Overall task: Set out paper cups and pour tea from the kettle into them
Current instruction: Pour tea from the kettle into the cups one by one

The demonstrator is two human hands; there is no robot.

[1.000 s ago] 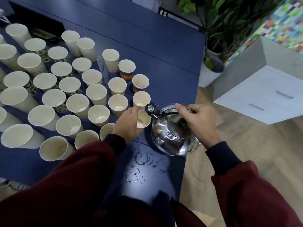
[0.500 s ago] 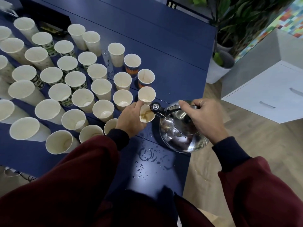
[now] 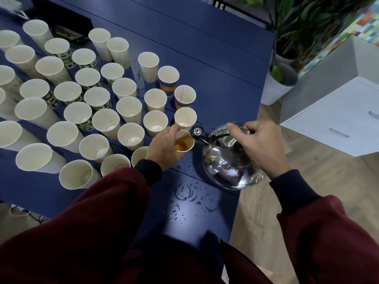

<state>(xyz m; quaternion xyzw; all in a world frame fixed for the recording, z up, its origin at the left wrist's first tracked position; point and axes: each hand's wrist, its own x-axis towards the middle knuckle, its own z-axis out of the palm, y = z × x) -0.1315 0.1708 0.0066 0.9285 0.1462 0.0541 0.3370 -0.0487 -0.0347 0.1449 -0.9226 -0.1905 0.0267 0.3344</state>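
Steel kettle (image 3: 229, 160) is tipped left, with the right hand (image 3: 260, 144) curled tight round its handle and the spout right at the cup (image 3: 184, 143) rim. The left hand (image 3: 164, 148) wraps that cup, amber tea (image 3: 181, 145) inside. Loads more cups (image 3: 155, 121) stand just beyond the left fingers on the blue table (image 3: 215, 58).

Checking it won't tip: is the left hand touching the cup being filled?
Touching. The head view shows the left hand wrapped round the side of the cup, with no gap between them, while the kettle pours tea in.
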